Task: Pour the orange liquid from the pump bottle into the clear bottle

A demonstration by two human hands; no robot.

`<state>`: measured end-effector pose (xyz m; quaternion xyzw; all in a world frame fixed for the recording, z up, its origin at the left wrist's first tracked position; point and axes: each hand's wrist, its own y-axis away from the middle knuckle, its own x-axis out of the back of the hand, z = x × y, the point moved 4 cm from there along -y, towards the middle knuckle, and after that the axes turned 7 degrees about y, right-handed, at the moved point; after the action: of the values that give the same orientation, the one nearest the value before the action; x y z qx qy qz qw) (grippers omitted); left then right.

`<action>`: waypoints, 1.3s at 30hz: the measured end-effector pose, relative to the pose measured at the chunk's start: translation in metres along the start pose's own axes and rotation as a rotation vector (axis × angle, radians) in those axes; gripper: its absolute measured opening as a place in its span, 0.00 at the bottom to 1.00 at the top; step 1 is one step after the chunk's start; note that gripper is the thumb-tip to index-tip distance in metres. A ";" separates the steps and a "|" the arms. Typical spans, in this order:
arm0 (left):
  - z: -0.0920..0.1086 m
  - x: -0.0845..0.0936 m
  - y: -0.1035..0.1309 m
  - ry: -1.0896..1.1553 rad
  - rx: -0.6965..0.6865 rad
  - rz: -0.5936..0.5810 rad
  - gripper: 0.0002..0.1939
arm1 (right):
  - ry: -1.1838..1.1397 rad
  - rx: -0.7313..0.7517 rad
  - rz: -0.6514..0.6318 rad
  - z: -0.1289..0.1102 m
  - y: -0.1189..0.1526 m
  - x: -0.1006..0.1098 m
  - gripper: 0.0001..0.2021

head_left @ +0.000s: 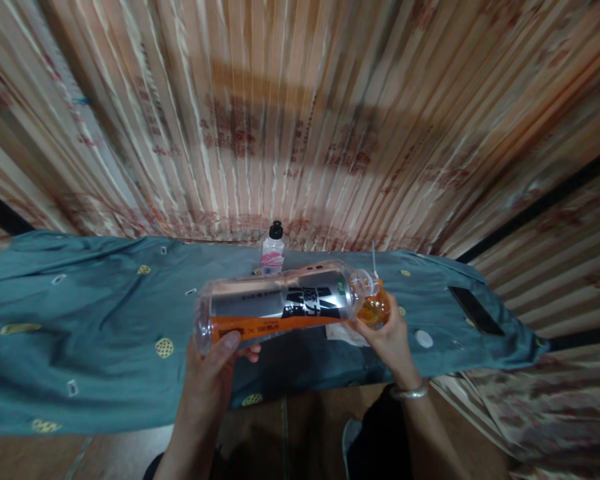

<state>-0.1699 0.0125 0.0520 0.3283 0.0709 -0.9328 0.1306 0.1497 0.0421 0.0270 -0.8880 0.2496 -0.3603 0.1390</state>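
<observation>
My left hand [215,360] grips the base end of a large clear plastic drink bottle [260,303] with a silver and orange label. The bottle lies nearly level, its open mouth pointing right. At that mouth, my right hand [387,337] is closed around a small clear container [375,312] with orange liquid in it. The bottle's neck partly covers the container, so its full shape is hidden. A white sheet [347,335], perhaps paper, lies on the cloth below the neck. A round white cap [424,339] rests to the right of my right hand.
A teal patterned cloth [105,320] covers the table. Behind the large bottle stands a small clear bottle with a black top [274,250]. A thin pale stick [374,260] rises behind the container. A black phone [475,310] lies at right. Pleated curtains [280,120] hang behind.
</observation>
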 end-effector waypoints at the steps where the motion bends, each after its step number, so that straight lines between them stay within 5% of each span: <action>1: 0.001 -0.001 0.000 -0.001 -0.003 -0.002 0.17 | -0.002 -0.001 -0.003 0.000 0.000 0.000 0.38; 17: 0.006 -0.007 0.002 -0.033 -0.006 -0.026 0.25 | -0.032 -0.013 -0.030 0.000 0.000 0.000 0.37; 39: 0.006 -0.007 0.003 -0.051 -0.019 -0.037 0.21 | -0.036 -0.015 -0.037 0.000 -0.001 0.000 0.37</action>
<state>-0.1676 0.0098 0.0611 0.3017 0.0824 -0.9425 0.1182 0.1498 0.0429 0.0279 -0.8999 0.2332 -0.3448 0.1299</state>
